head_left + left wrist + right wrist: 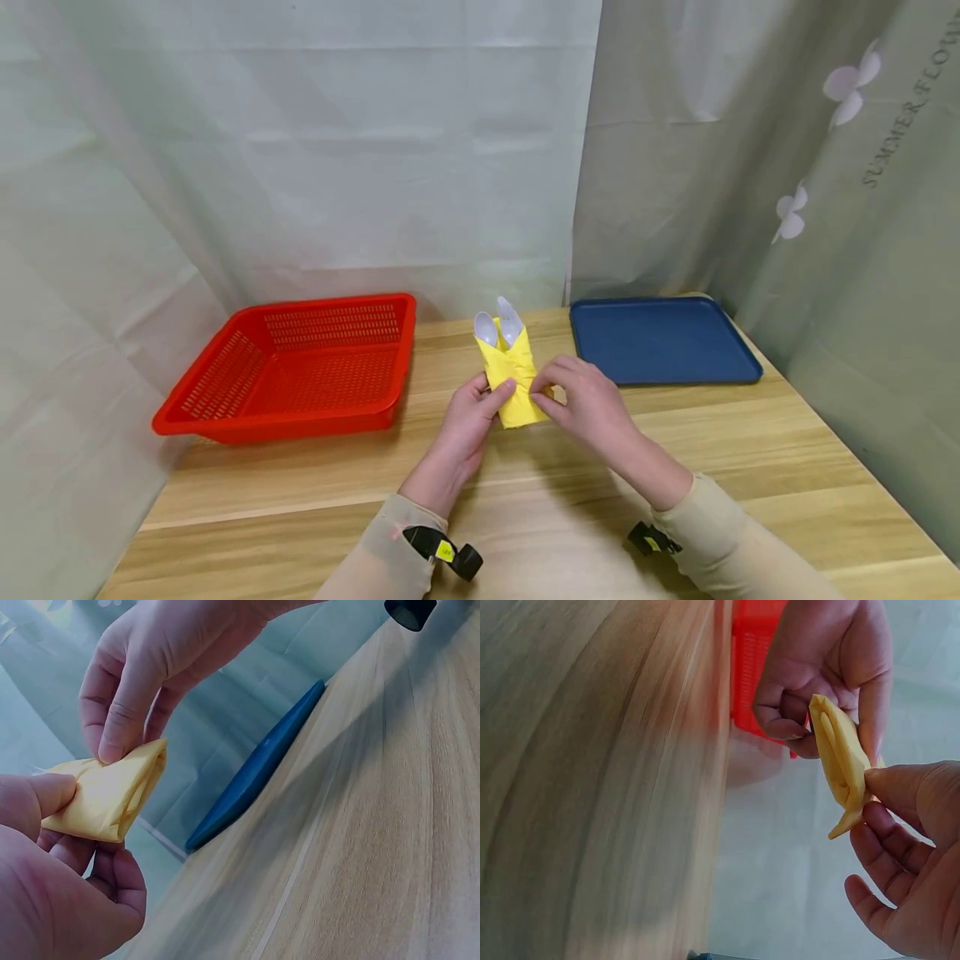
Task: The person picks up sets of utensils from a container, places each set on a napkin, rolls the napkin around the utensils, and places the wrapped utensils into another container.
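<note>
A yellow napkin [511, 373], folded into a flat pouch, is held up over the table between both hands. Two pale plastic utensils poke out of its top: a spoon [486, 328] on the left and another spoon-like piece [510, 322] beside it. My left hand [471, 417] grips the napkin from the left, thumb across its front and fingers behind. My right hand [583, 400] pinches the napkin's right edge between thumb and fingertips. In the left wrist view the layered folds show at the napkin's [112, 791] lower end. The utensils' handles are hidden inside.
A red plastic basket [401, 367] with slotted walls stands at the back left of the wooden table [525, 517]. At the back right lies a blue tray [663, 342]. Pale curtains [420, 150] hang behind and along both sides.
</note>
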A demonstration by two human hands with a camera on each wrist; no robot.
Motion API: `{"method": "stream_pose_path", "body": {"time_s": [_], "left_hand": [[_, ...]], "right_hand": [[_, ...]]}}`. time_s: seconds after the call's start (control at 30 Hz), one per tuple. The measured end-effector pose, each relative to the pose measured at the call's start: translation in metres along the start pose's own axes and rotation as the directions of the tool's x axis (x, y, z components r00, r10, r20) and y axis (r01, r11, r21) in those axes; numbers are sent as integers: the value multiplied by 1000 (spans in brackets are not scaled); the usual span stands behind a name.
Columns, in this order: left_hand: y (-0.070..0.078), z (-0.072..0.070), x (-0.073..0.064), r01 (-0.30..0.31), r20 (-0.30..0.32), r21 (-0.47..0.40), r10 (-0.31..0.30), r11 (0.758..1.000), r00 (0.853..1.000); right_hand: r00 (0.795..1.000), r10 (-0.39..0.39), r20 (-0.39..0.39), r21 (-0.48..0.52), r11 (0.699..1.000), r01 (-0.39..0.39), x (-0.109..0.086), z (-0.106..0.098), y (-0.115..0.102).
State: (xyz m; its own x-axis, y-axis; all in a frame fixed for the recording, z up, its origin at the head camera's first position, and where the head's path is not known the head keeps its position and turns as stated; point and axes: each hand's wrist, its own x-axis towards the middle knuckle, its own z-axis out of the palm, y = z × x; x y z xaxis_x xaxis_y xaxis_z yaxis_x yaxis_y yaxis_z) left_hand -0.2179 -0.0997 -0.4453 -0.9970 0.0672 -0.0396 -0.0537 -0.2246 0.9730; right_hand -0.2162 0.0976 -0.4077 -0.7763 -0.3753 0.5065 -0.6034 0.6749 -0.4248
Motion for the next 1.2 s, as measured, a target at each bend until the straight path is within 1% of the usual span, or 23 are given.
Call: {"method": "stream_pose_path", "body": {"time_s": [0.2, 0.4, 0.63, 0.7, 0.77, 0.83, 0.87, 0.93, 1.0, 1.07, 1.1, 1.2], "left_hand": [[0, 0, 0, -1, 2, 18, 1, 1000, 1000], [0, 2, 0, 9, 9, 24, -9, 1000, 1000], [-1, 4, -1, 3, -26, 48, -2, 999, 1000], [-1, 4, -2, 4, -35, 50, -2, 999, 999], [-1, 4, -3, 3, -39, 53, -1, 999, 999], [-1, 5, -3, -2, -33, 55, 4, 998, 999], [0, 5, -3, -2, -28, 55, 3, 998, 1000], [0, 5, -4, 0, -12, 57, 0, 998, 1000], [1, 4, -5, 0, 14, 58, 0, 998, 1000], [2, 4, -5, 6, 41, 60, -8, 998, 999], [2, 3, -5, 6, 55, 63, -9, 998, 998], [4, 2, -6, 7, 92, 77, -14, 997, 996]], "right_hand": [[997, 76, 0, 44, 996, -76, -1, 2, 2], [995, 97, -8, 60, 993, -97, -3, 2, 1], [994, 108, 0, 78, 991, -107, -4, 2, 0], [992, 128, 12, 104, 986, -129, -3, 1, 0], [986, 164, 31, 142, 976, -166, -2, 0, 1], [975, 211, 62, 202, 954, -220, -1, -2, 2], [967, 239, 83, 240, 937, -253, 1, -3, 2], [947, 290, 135, 319, 893, -319, 3, -6, 4], [928, 321, 190, 393, 841, -371, 5, -7, 6], [913, 330, 240, 452, 794, -406, 7, -9, 8], [909, 326, 258, 472, 779, -414, 8, -10, 9], [904, 309, 294, 514, 747, -422, 9, -11, 11]]}}
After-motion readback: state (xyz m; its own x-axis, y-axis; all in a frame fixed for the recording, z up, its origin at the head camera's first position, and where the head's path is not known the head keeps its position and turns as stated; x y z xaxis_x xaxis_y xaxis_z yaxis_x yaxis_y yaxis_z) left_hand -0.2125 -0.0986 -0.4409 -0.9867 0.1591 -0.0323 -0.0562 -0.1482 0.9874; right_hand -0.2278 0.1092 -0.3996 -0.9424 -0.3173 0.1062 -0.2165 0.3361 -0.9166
